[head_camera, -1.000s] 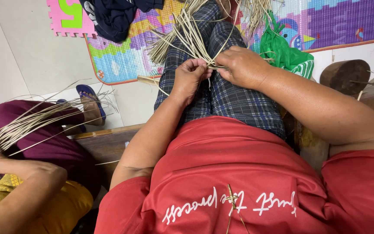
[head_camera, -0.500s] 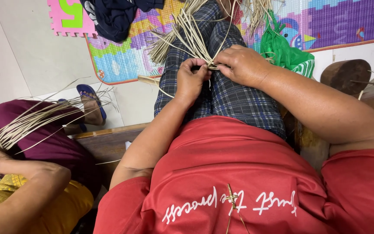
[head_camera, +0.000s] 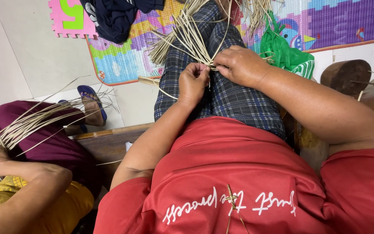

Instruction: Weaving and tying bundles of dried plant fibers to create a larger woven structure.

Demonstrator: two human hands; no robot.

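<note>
My left hand and right hand pinch the pale straw strips closed where they cross, over my checked lap. They look light, springy, brittle; I'd judge holding near the crossing best.

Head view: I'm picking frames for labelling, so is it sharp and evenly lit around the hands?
Head view: soft, even light, no glare; left hand, right hand and straw strips sharp; the picture's edges bend slightly from the wide lens.
</note>
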